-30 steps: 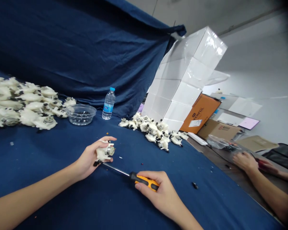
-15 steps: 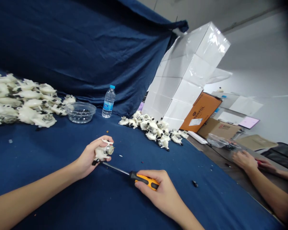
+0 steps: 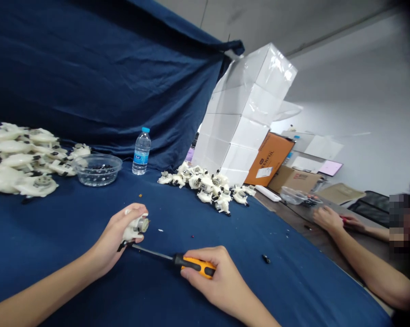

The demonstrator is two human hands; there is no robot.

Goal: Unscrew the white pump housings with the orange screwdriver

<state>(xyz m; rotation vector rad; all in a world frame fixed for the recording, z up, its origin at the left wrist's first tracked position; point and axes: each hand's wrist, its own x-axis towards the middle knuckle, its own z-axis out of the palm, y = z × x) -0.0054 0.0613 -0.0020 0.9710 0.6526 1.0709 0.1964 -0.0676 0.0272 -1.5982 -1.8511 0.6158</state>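
Observation:
My left hand [image 3: 118, 231] is closed around a white plastic part with a small metal motor [image 3: 136, 225], held above the blue cloth [image 3: 150, 299]. A black piece sits at the lower edge of this part. In my right hand [image 3: 213, 272] is a screwdriver [image 3: 191, 264] with an orange and black handle, gripped by thumb and fingers. Its metal shaft points left, and the tip meets the part near the black piece. Whether the tip sits in a screw cannot be made out.
Similar white parts lie in a big pile [image 3: 21, 159] at left and a smaller pile [image 3: 208, 186] further back. Between them stand a clear plastic bowl [image 3: 97, 170] and a water bottle [image 3: 141, 152]. White boxes [image 3: 239, 118] are stacked behind. A co-worker's hand [image 3: 329, 220] is at right.
The camera view has turned slightly right, so everything appears shifted left. My hands keep the same hold on the part and the screwdriver, with the tip still at the part.

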